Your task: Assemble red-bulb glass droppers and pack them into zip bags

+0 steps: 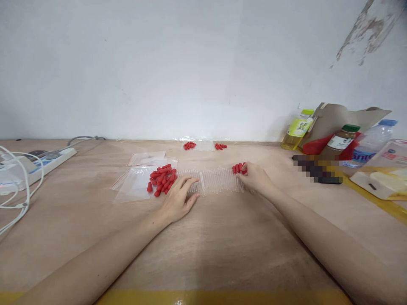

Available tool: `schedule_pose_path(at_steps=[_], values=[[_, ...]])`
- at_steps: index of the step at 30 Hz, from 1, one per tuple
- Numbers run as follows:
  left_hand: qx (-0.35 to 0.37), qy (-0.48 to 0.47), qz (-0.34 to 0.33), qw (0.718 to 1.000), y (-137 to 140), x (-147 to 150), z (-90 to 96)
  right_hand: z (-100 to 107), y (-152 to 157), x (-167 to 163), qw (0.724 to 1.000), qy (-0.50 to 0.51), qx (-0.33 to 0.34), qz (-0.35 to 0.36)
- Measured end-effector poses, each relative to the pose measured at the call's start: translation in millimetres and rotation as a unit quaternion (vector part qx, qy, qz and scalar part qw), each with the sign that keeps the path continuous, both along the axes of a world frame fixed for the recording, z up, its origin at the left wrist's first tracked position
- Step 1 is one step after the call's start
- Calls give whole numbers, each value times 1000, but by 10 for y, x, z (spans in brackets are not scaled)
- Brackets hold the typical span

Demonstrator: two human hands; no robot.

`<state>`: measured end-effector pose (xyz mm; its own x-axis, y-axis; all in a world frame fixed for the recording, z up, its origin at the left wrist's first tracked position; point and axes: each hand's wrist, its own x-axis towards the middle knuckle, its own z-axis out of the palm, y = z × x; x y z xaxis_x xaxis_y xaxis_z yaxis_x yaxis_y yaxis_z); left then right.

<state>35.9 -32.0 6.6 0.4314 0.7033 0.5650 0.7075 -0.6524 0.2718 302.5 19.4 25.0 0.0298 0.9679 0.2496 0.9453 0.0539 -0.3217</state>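
Note:
A row of thin clear tubes [216,180], like glass droppers, lies side by side on the wooden table. My left hand [179,199] rests at the row's left end, thumb and fingers apart, nothing gripped. Beside it a heap of red rubber bulbs [163,178] partly covers clear plastic bags [135,184]. At the right end of the row, several tubes carry red bulbs [237,168] at their far ends. There my right hand [252,176] has its fingers closed on a red rubber bulb, which they partly hide.
Two small bags with red bulbs [189,145] lie by the wall. A power strip [60,163] with white cables [27,190] is at left. Right: a yellow tea bottle [297,129], a brown drink bottle [340,144], a water bottle [372,144] and a tissue pack [386,173].

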Motion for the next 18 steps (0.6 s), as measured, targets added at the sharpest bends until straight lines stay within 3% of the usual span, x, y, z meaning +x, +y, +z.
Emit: schedule_pose_path(at_steps=[14,18], values=[[9,4,-3,1000,1,-4,-12,19,-51,-57,1000,-10,-6,3],[31,19,37,999,5,7,-16,13,-75,-124,1000,-14,-21,2]])
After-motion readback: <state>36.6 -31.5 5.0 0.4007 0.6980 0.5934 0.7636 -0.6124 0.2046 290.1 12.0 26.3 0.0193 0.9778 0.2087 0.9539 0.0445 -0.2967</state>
